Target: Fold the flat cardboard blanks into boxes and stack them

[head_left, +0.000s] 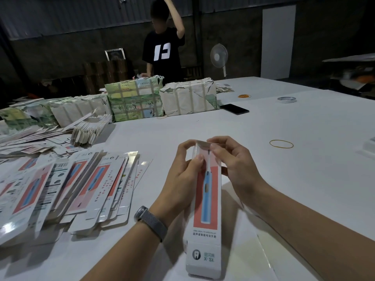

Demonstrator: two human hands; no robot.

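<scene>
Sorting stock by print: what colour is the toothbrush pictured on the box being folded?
Light blue, on a coral-red panel of the white box; clearest in the head view.

Both forearms are reaching forward, the left wrist wearing a watch point(150, 222); the left hand point(182, 175) and right hand point(233, 159) are pinching, fingers curled, thumbs facing inward

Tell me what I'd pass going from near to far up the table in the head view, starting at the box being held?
Box gripped by left hand and right hand → yellow rubber band → black phone → paper-wrapped bundles → white fan.
</scene>
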